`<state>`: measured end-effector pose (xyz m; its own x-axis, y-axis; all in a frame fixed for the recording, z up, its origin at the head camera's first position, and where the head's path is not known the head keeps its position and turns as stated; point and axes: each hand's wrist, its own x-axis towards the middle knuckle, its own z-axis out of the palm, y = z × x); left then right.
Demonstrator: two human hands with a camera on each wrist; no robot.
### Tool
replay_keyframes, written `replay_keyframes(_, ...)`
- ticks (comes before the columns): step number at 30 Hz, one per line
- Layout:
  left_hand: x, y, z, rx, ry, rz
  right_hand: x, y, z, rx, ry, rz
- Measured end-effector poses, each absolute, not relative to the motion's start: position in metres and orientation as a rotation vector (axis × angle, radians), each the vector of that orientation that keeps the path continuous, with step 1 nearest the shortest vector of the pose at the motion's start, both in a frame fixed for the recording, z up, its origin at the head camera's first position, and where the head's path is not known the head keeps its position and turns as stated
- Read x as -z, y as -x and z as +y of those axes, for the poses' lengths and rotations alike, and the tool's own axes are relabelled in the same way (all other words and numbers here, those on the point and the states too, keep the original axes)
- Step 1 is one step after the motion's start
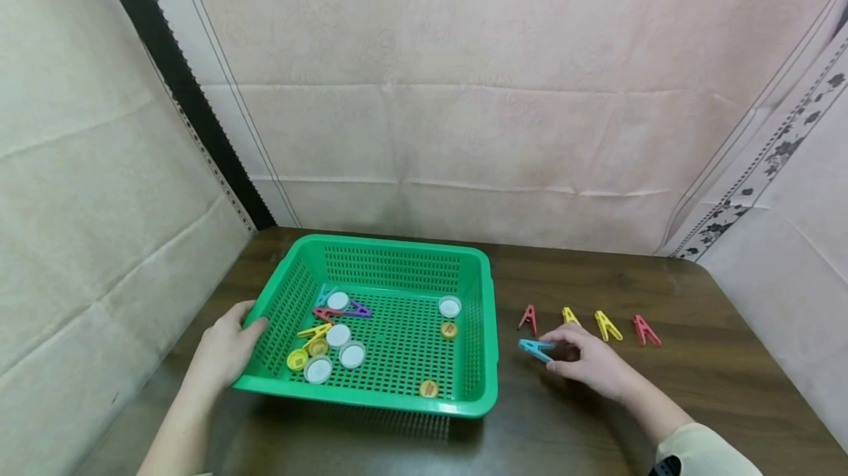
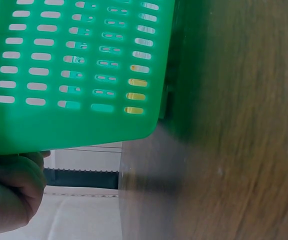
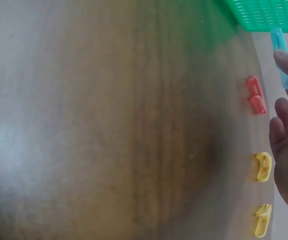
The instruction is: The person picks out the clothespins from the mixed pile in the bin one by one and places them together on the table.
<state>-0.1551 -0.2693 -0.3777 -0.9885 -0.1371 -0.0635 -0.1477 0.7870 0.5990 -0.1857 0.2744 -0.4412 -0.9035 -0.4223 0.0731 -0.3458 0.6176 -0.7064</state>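
At its left side, the green plastic basket is held by my left hand, thumb over the rim. In the left wrist view the basket's slotted wall fills the upper left, with the left hand below it. My right hand pinches a light blue clothespin between thumb and fingers, right of the basket. The right wrist view shows this clothespin raised over the wooden table. Inside the basket lie white bottle caps, yellow caps and several clothespins, including a purple one.
On the table behind and right of my right hand stand a red clothespin, two yellow clothespins and a pinkish-red clothespin. Pale cloth hangs behind the table and along both sides.
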Motion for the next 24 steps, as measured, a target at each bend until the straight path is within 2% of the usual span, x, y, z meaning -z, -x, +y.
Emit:
replay_keyframes(8,0.378,0.155,-0.269,-0.989,0.24,2.951,0.456,0.18,0.275,1.114,0.643,2.795)
replay_keyframes(16,0.378,0.156,-0.27,-0.984,0.238,2.949,0.47,0.17,0.269,1.021,0.477,2.946)
replay_keyframes(24,0.379,0.157,-0.271,-0.978,0.23,2.961,0.478,0.168,0.262,0.94,0.443,3.036)
